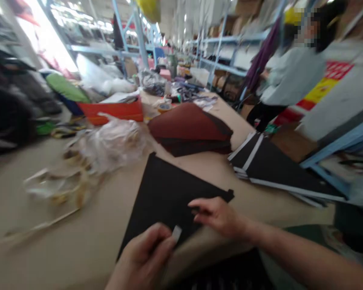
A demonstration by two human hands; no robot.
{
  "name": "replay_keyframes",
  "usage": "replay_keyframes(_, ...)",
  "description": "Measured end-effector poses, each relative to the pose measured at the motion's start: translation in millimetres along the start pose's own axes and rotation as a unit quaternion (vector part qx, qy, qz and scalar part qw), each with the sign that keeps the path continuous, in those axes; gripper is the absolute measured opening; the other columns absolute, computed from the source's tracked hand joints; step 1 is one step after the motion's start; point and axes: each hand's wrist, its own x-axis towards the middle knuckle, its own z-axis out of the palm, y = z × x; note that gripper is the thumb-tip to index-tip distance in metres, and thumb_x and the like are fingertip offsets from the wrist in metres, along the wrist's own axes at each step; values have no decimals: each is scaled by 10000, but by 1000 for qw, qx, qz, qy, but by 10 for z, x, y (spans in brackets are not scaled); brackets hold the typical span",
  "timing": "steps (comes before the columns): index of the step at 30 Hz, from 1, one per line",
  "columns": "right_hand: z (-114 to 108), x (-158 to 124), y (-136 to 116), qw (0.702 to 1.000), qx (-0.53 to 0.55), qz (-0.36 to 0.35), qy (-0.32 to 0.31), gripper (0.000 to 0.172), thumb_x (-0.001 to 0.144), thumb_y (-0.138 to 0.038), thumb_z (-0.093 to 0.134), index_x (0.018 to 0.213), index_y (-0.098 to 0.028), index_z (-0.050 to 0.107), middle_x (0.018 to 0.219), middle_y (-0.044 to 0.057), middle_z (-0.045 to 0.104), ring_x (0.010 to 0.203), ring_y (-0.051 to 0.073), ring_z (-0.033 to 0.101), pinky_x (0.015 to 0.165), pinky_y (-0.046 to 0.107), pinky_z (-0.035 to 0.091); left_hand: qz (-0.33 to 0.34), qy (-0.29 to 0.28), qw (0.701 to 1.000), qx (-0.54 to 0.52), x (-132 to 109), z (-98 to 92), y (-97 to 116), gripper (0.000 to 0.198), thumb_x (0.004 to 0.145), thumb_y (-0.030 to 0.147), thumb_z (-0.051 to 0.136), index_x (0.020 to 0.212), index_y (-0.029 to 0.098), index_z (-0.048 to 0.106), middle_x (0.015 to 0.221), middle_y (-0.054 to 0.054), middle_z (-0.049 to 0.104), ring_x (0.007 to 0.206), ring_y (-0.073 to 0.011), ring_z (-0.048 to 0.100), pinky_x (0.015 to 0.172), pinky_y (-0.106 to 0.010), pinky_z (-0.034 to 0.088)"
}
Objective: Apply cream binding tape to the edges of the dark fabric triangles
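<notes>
A flat black panel (166,189), with small tabs at its far corners, lies on the table in front of me. Over its near left edge, my left hand (147,251) is closed with a small pale strip (177,233) sticking out between thumb and finger. My right hand (219,215) is above the panel's right side, thumb and fingers curled towards each other. Something dark shows at those fingertips, but blur keeps me from telling what it is.
Brown and black sheets (190,125) are stacked beyond the panel. Black pieces with grey strips (278,169) overhang the table's right edge. Plastic bags (111,141), an orange box (111,110) and a tape roll (164,107) are farther back. A person (293,76) stands at right by shelving.
</notes>
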Motion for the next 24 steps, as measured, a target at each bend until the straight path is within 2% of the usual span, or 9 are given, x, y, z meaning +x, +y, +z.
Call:
replay_keyframes(1, -32, 6, -37, 994, 87, 71, 10, 318, 879, -398, 512, 1057, -166, 638, 691, -9, 582, 561, 84, 482, 535, 205, 371, -27, -66, 996, -49, -54, -32, 32, 329, 870, 416, 493, 616, 209, 514, 553, 34, 481, 536, -113, 460, 480, -224, 390)
replay_keyframes(2, -54, 13, -57, 978, 171, 117, 2, 310, 864, -402, 529, 1004, -152, 648, 646, -22, 529, 523, 70, 430, 502, 198, 341, -54, -83, 991, -92, -80, -49, 62, 291, 856, 378, 504, 625, 200, 509, 561, 37, 469, 549, -105, 437, 503, -222, 370)
replay_keyframes(4, -66, 13, -86, 931, 306, 189, -58, 347, 839, -431, 556, 1021, -147, 637, 565, -60, 405, 450, 53, 308, 428, 190, 250, -78, -94, 981, -149, -80, -49, 113, 258, 848, 347, 506, 646, 187, 517, 588, 36, 484, 566, -94, 419, 533, -217, 348)
replay_keyframes(6, -48, -7, -143, 892, 380, 217, -116, 390, 811, -448, 587, 1057, -147, 619, 529, -86, 316, 428, 48, 227, 402, 193, 179, -89, -92, 976, -175, -69, -24, 148, 243, 845, 338, 515, 662, 180, 525, 605, 34, 494, 576, -91, 410, 546, -215, 333)
replay_keyframes(7, -35, -15, -180, 882, 396, 218, -132, 391, 799, -442, 602, 1055, -147, 614, 525, -92, 298, 429, 47, 212, 401, 196, 168, -93, -96, 975, -178, -70, -11, 160, 241, 844, 338, 520, 665, 177, 527, 604, 35, 491, 576, -92, 405, 546, -215, 326)
replay_keyframes(13, 21, 63, -338, 889, 380, 207, -153, 124, 777, -271, 629, 797, -158, 582, 581, -73, 392, 497, 41, 282, 485, 193, 257, -102, -119, 972, -173, -87, 31, 169, 236, 839, 322, 515, 662, 168, 534, 609, 32, 490, 587, -97, 398, 558, -219, 317)
replay_keyframes(15, 35, 90, -373, 889, 379, 205, -153, 100, 764, -210, 610, 714, -154, 545, 590, -66, 420, 534, 46, 334, 529, 192, 288, -114, -131, 970, -171, -75, 38, 158, 240, 822, 347, 517, 659, 171, 527, 608, 35, 472, 589, -100, 389, 554, -222, 313)
replay_keyframes(20, 66, 66, -394, 891, 385, 216, -105, 84, 711, -139, 570, 656, -157, 509, 598, -61, 444, 555, 54, 373, 552, 197, 306, -179, -222, 949, -135, -33, 92, 32, 250, 754, 398, 547, 647, 182, 480, 591, 52, 402, 565, -100, 346, 516, -221, 274)
replay_keyframes(24, -110, -38, -150, 918, 330, 216, -35, 79, 712, -178, 567, 661, -165, 507, 607, -54, 448, 558, 61, 372, 550, 206, 300, -171, -276, 944, -47, 29, 99, -71, 346, 805, 477, 440, 617, 188, 447, 593, 41, 396, 571, -110, 366, 529, -228, 287)
